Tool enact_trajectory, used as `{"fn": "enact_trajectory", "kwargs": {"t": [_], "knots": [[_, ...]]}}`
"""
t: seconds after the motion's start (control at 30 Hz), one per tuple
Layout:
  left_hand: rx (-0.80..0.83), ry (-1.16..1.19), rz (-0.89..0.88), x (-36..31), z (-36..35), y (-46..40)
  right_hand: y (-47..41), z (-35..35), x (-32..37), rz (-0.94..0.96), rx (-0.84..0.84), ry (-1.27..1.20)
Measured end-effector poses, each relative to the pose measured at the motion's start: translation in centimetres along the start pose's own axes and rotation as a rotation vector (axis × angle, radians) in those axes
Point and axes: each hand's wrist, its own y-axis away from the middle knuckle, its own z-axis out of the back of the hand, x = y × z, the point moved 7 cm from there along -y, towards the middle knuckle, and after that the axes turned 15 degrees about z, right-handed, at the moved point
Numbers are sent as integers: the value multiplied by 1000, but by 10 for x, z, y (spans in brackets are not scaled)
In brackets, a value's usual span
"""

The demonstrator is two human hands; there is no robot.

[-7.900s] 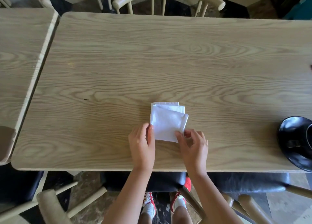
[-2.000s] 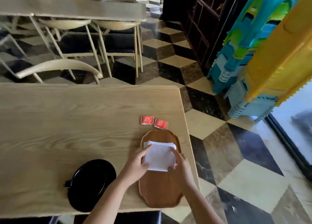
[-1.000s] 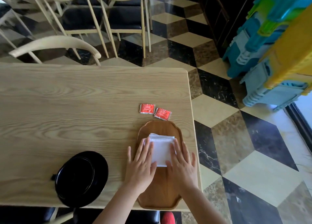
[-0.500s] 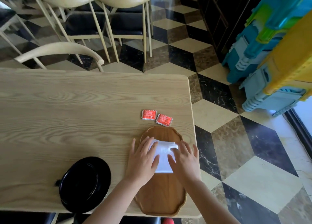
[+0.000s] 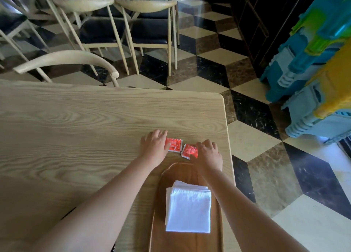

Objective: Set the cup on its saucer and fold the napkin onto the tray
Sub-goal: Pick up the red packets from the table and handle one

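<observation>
A folded white napkin (image 5: 189, 210) lies flat on the oval wooden tray (image 5: 187, 242) at the table's near right edge. Both hands are past the tray's far end. My left hand (image 5: 153, 147) touches the left side of a red packet (image 5: 174, 145) with curled fingers. My right hand (image 5: 209, 153) has its thumb on a second red packet (image 5: 188, 151). Both packets lie flat on the table, and whether either is gripped I cannot tell. My left forearm hides the black cup and saucer.
The light wooden table (image 5: 76, 128) ends in a rounded corner at the right, with checkered floor beyond. A curved chair back (image 5: 66, 58) stands at the far edge. Stacked blue and yellow plastic stools (image 5: 319, 71) stand on the right.
Both hands have left the napkin, which stays folded on the tray, and moved forward onto the two red packets. The view has shifted, and my left arm now covers the cup and saucer.
</observation>
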Motion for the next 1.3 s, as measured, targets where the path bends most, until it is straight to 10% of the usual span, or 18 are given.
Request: {"fn": "enact_trajectory", "kwargs": {"t": [0.3,0.53,0.7,1.13,1.3], "knots": [[-14,225,30,0,-3,6,1,0,-10,-72,-80,-44],[197,950,376,14,37,26,15,45,-2,-153,-286,-757],[212,1234,310,-16,120,70,53,119,39,-26,-414,-1281],[-144,1238,-49,-41,312,185,165,280,154,297,-790,-798],[-191,1280,-121,-28,343,221,196,284,170,304,-737,-1006]]}}
